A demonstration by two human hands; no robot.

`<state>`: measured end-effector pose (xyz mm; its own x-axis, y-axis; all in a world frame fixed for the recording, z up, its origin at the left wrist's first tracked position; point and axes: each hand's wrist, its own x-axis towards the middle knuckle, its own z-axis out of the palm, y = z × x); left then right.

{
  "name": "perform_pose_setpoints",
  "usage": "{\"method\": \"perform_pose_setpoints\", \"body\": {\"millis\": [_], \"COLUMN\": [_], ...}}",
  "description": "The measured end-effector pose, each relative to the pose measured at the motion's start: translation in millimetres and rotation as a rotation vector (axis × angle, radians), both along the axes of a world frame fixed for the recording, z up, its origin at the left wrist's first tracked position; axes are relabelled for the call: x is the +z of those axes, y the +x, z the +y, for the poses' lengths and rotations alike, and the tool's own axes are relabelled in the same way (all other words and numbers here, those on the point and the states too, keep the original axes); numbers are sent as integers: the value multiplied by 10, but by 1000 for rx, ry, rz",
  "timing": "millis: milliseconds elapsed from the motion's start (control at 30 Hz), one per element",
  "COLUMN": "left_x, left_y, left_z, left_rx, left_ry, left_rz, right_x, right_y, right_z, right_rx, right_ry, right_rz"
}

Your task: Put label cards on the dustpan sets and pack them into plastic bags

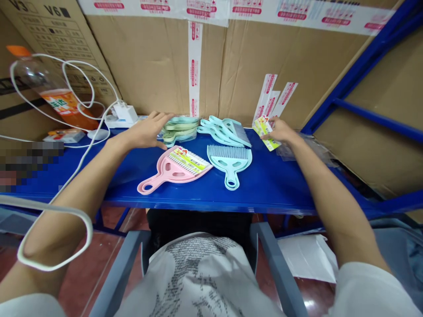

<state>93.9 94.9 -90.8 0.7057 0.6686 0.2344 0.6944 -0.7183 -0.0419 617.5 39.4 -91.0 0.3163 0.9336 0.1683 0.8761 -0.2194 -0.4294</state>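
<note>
"What is held by the right hand point(280, 131)?"

"Yellow-green label cards point(263, 126) are pinched between thumb and fingers, well to the right of the pink dustpan-and-brush set point(164, 177). They are taken near one edge, seemingly so that most of the print is left uncovered."

"And how is the left-hand grip point(147, 130) set?"

"It is spread, thumb parted from fingers, behind the pink set and beside the green dustpan stack point(180, 130). Nothing is seen to be held; whether the stack is touched cannot be told, since the fingertips' undersides are hidden."

"Why might the pink set be laid like that?"

"It is laid flat on the blue bench point(264, 187), its handle pointed toward the seated person, perhaps for easy reach. The brush is nested in the pan, so both are likely kept together as one piece. A loose-looking card point(191, 159) is rested across the white bristles, print upward."

"What is placed around it?"

"Just to its right, a pale blue set point(230, 164) is laid, bristles turned away, with no card seen on it. Behind and to the right of the pink set, more pale blue sets point(223, 130) are overlapped, presumably to save room."
</note>
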Motion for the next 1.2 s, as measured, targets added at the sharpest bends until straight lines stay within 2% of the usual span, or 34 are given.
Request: {"method": "perform_pose_setpoints", "body": {"millis": [200, 300, 367, 500, 600, 667, 767, 867, 967, 1067, 1133, 1200], "left_x": [232, 286, 309, 464, 626, 671, 584, 390, 217, 104, 47, -3], "left_y": [-173, -172, -79, 287, 574, 697, 736, 641, 502, 390, 339, 307], "left_z": [-357, -540, -654, -805, -764, -659, -462, -314, -216, -92, 10, 102], "left_rx": [49, 111, 112, 44, -100, -196, -255, -209, -147, -131, -134, -121], "left_ry": [-44, -198, -266, -116, -91, -64, 7, 21, 3, 78, 191, 287], "left_rz": [-182, -66, 46, 21, -61, -143, -378, -608, -741, -781, -722, -653], "right_x": [-161, -142, -116, -79, -77, -87, -111, -132, -144, -138, -114, -74], "right_y": [-152, -180, -215, -273, -258, -229, -197, -185, -148, -69, -24, -23], "right_z": [-2, -45, -76, -131, -149, -151, -152, -145, -106, -60, -55, -86], "right_rx": [16, -1, -37, -68, -63, -62, -44, -20, -38, -55, -36, 16], "right_ry": [-58, -61, -83, -94, -75, -49, 18, 61, 136, 296, 408, 456], "right_rz": [-25, -83, -66, -26, -37, -46, -98, -134, -134, 8, 162, 285]}}
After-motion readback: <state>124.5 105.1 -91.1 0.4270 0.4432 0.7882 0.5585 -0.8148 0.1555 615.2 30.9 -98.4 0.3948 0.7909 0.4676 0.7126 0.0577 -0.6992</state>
